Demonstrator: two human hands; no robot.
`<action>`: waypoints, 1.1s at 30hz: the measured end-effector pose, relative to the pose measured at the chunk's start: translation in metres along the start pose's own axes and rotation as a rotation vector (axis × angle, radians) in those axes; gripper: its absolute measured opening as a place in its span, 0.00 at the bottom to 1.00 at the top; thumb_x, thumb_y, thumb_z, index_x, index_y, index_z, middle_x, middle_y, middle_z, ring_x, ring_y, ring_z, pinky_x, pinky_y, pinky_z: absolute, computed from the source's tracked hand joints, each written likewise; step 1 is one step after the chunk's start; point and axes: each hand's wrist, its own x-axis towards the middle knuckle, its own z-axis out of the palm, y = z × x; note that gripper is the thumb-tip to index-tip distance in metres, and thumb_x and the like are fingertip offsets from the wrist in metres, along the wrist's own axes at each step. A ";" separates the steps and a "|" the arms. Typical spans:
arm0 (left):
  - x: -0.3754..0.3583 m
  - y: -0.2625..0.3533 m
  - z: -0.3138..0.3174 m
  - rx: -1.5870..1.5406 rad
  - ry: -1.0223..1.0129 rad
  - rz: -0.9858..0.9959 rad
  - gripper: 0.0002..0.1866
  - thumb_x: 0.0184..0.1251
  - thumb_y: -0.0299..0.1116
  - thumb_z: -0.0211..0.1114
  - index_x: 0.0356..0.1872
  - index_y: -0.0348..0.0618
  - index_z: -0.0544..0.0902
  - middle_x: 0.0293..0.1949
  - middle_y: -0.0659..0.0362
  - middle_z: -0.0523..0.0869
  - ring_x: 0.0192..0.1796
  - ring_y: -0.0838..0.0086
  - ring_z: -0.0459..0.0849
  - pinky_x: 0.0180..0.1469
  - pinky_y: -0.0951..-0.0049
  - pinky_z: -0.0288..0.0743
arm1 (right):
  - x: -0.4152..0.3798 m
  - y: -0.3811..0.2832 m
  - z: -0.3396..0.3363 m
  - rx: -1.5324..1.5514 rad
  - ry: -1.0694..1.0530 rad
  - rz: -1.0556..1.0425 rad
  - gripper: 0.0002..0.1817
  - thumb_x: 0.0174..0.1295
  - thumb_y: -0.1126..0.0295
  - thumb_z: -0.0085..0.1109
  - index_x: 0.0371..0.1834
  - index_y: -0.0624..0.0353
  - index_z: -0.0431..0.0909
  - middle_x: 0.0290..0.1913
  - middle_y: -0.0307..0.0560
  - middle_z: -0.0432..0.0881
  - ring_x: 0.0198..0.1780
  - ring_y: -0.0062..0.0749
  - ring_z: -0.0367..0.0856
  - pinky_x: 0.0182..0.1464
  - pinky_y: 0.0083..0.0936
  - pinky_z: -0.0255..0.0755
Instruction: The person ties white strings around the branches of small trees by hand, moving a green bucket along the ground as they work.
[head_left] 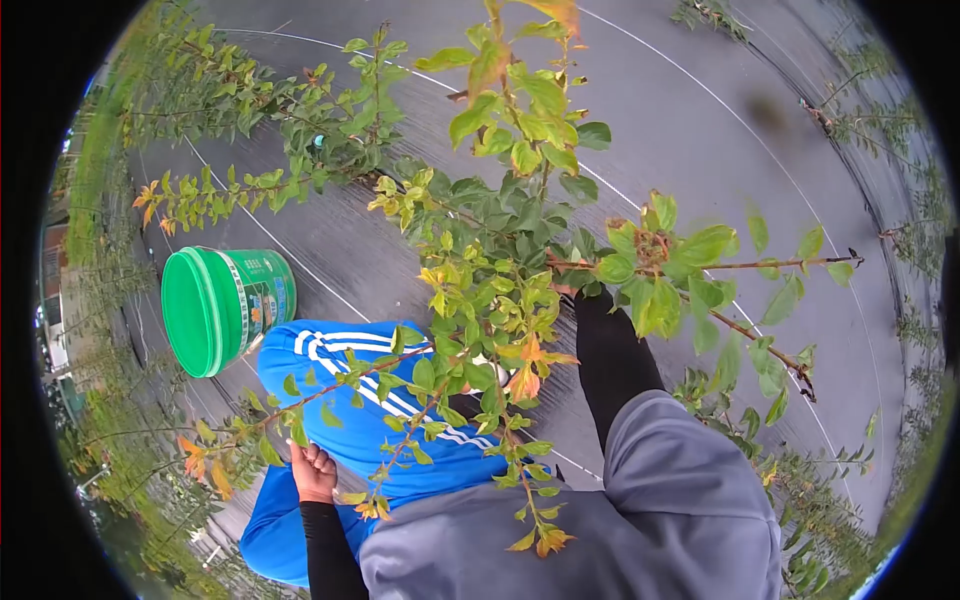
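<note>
A leafy shrub with green, yellow and orange leaves fills the middle of the head view, its thin branches spreading both ways. At lower left, my left hand is closed, fingers curled, with a leaf of a long branch at its fingertips. My right arm, in a black sleeve, reaches into the shrub's centre. Only a sliver of my right hand shows beside the stems; leaves hide its fingers. A side branch stretches out to the right above that arm.
Left of the shrub, a green bucket lies tipped toward me. A blue garment with white stripes is below the branches, close by my left arm. Dark ground sheeting with white lines lies beneath. More shrubs stand around.
</note>
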 end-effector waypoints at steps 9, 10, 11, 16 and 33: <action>0.015 -0.003 0.017 -0.008 -0.055 0.003 0.20 0.68 0.51 0.50 0.50 0.47 0.74 0.43 0.62 0.82 0.42 0.73 0.82 0.38 0.74 0.79 | -0.018 0.014 -0.020 0.012 0.039 0.045 0.10 0.64 0.64 0.47 0.43 0.53 0.76 0.35 0.38 0.79 0.32 0.24 0.76 0.33 0.20 0.69; 0.019 -0.005 0.014 -0.017 -0.053 -0.006 0.20 0.68 0.51 0.50 0.50 0.47 0.74 0.43 0.62 0.82 0.42 0.73 0.82 0.38 0.74 0.79 | -0.018 0.015 -0.019 0.013 0.042 0.051 0.10 0.64 0.64 0.47 0.43 0.53 0.76 0.35 0.38 0.79 0.32 0.24 0.76 0.33 0.20 0.69; 0.022 -0.006 0.004 0.029 0.014 -0.004 0.21 0.68 0.51 0.50 0.51 0.46 0.74 0.45 0.61 0.81 0.45 0.70 0.81 0.43 0.70 0.78 | -0.017 0.014 -0.018 0.012 0.046 0.056 0.10 0.64 0.64 0.47 0.43 0.53 0.76 0.35 0.38 0.79 0.32 0.24 0.76 0.32 0.19 0.69; 0.047 -0.016 -0.008 -0.062 -0.024 -0.062 0.24 0.69 0.52 0.48 0.53 0.43 0.73 0.50 0.56 0.78 0.51 0.63 0.78 0.53 0.62 0.73 | -0.009 0.012 -0.015 0.014 0.063 0.066 0.10 0.65 0.63 0.47 0.42 0.53 0.76 0.33 0.37 0.79 0.30 0.22 0.76 0.30 0.18 0.68; 0.068 -0.002 0.050 -0.020 -0.094 -0.067 0.25 0.69 0.53 0.46 0.53 0.43 0.73 0.50 0.55 0.78 0.51 0.63 0.78 0.53 0.62 0.73 | -0.021 0.023 -0.017 -0.004 0.051 0.033 0.11 0.65 0.61 0.47 0.39 0.52 0.77 0.28 0.36 0.78 0.24 0.19 0.74 0.24 0.14 0.67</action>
